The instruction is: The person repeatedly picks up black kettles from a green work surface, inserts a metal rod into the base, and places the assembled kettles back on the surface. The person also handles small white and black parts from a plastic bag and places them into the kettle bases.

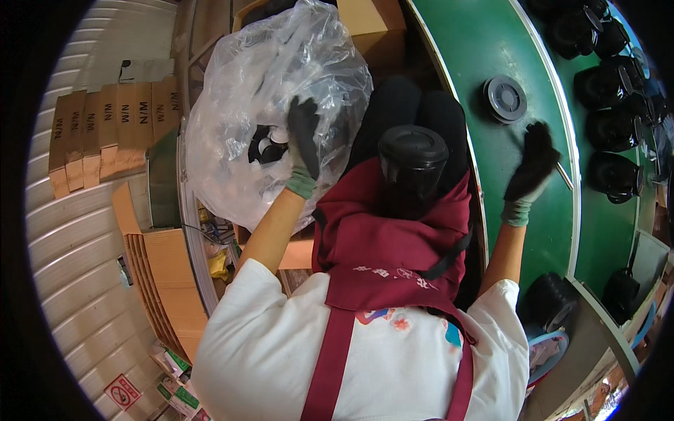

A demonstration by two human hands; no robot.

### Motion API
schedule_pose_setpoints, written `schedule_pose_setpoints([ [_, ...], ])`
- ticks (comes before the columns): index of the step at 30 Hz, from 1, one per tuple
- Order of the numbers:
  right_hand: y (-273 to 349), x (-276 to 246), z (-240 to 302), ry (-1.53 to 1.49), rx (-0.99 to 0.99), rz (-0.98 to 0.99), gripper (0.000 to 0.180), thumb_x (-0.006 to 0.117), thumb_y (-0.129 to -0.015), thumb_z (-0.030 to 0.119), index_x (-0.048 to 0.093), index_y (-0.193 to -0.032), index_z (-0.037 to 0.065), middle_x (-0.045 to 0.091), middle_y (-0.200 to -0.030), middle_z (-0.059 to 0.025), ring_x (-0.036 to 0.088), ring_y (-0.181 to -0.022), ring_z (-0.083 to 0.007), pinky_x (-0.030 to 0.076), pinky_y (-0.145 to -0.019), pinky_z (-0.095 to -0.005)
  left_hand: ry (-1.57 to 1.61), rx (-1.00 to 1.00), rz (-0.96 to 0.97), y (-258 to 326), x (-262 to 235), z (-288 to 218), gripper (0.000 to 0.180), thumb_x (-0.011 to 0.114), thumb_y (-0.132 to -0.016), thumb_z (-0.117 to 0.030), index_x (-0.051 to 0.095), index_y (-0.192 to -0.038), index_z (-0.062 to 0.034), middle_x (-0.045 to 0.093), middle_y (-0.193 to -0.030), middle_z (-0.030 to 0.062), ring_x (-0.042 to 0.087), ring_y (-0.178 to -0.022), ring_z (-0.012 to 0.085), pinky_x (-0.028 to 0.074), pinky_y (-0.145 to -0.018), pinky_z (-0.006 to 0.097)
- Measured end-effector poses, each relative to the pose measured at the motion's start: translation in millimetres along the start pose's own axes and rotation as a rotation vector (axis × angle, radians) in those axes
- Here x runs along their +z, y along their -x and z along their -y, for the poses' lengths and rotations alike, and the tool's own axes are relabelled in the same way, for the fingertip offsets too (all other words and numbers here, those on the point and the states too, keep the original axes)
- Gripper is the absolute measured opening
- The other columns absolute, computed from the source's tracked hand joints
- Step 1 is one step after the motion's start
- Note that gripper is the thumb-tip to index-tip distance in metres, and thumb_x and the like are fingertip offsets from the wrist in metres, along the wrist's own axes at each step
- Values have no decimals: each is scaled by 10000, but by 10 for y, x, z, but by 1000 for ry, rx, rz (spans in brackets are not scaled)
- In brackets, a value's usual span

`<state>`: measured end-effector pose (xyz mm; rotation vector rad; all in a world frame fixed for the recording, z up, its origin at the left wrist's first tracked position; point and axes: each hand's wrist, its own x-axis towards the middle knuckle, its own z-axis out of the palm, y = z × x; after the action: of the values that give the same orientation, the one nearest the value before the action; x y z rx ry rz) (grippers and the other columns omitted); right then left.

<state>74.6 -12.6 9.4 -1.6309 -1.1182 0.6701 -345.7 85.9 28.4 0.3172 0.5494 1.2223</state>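
Observation:
My left hand (304,137), in a dark glove with a green cuff, is over a large clear plastic bag (232,105); its fingers are spread and nothing shows in them. Inside the bag's opening lie black and pale round parts (269,146). My right hand (532,165), gloved alike, is above the green work surface (484,42). A thin pale metal rod (564,175) juts out from its outer side, and its fingers look curled round it. Just beyond that hand lies a round black lid (505,99). On my lap rests a dark see-through jar with a black top (413,168).
Several glossy black jugs (613,130) stand in a row along the right. Cardboard boxes (112,126) line the left wall, with flattened cartons (165,281) nearer. An open carton (368,21) is beyond the bag. A blue-rimmed bin (547,344) stands at lower right.

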Motion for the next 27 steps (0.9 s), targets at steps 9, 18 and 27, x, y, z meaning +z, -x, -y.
schedule_pose_setpoints([
  [9,189,537,936,-186,-298,485,567,686,-912,136,526,-1440,4,466,-1543,-169,479,-1401,-275,359,-1191,-389,-1027,176,173,221,1030,914,742,684,-993,-256,299,-1575,-4,465,-1502,156,491,-1371,261,371,-1173,376],
  [18,196,-243,910,-677,206,-415,380,606,-986,115,654,-1331,-35,705,-1189,-101,672,-1044,-195,550,-926,-342,-1021,32,180,367,1050,776,635,643,-1017,-175,347,-1556,-18,495,-1490,158,515,-1357,236,406,-1149,361],
  [27,721,-1468,486,681,-61,-271,716,853,-802,251,576,-1408,-13,435,-1501,-276,501,-1346,-404,426,-1123,-473,-1086,10,229,519,1200,840,703,707,-961,-125,346,-1556,-20,489,-1496,145,485,-1389,224,393,-1163,351],
])
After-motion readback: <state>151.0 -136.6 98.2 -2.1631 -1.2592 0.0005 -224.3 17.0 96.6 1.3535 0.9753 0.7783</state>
